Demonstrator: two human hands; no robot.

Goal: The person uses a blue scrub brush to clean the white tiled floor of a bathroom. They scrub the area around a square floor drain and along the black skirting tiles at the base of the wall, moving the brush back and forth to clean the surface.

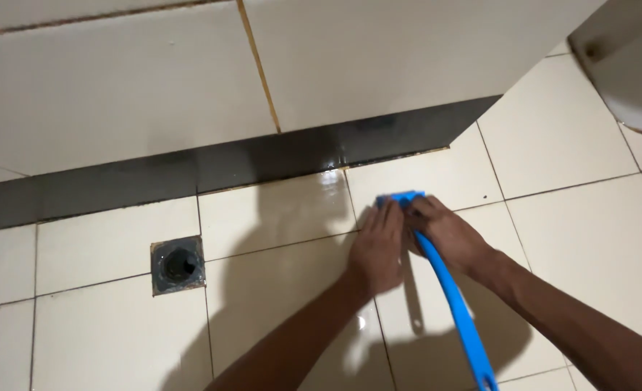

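Down on the wet floor tile, both hands worked one tool: the right hand was closed around the neck of a blue long-handled brush, just behind its head, while the left hand lay flat, fingers together, pressing on that head. Brush head sat near the dark skirting strip, well to the right of the square floor drain. Beyond the strip rose the pale wall tiles; a white fixture showed far right of the drain. Both forearms reached forward from the lower edge, converging at the brush, and the handle trailed back under the right wrist.
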